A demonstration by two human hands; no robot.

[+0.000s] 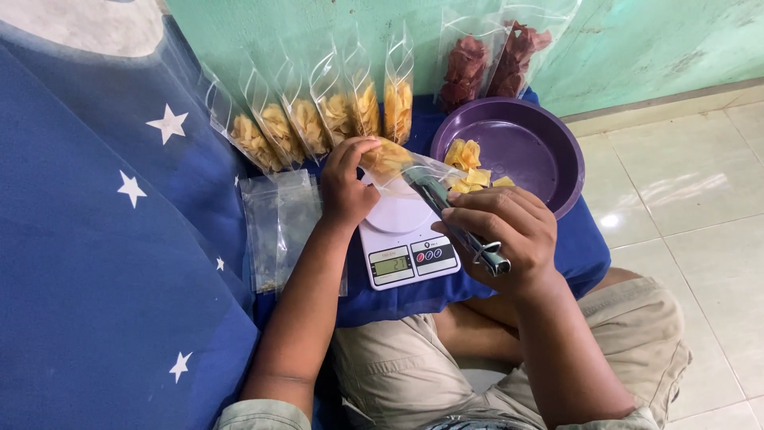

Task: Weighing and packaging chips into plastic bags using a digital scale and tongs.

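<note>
- Person is sitting with khaki shorts [414, 374] at the bottom of the view, both forearms reaching forward over a blue cloth [589, 247]
- Right hand [505, 235] is closing fully around metal tongs [461, 223], ring end sticking out toward the camera, tips pointing into the mouth of a clear bag [398, 163]
- Left hand [348, 185] is pinching the clear bag at its top edge with fingers curled, rest of the hand half shut; bag is holding yellow chips and is hovering over the scale, contact with the platform not clear
- White digital kitchen scale [402, 239] is sitting on the blue cloth right under both hands, display lit, digits facing the person
- Stack of empty clear bags [278, 227] is lying flat just left of the left forearm
- Purple round bowl [549, 155] is sitting just right of the scale, a few yellow chips [469, 163] lying at its near-left side
- Row of six filled bags of yellow chips [318, 119] is leaning against the green wall [652, 44] behind the scale
- Two bags of dark red chips [489, 64] are standing behind the bowl, also against the wall
- Blue star-pattern fabric [103, 239] is covering the left side; pale floor tiles [692, 183] are showing on the right
</note>
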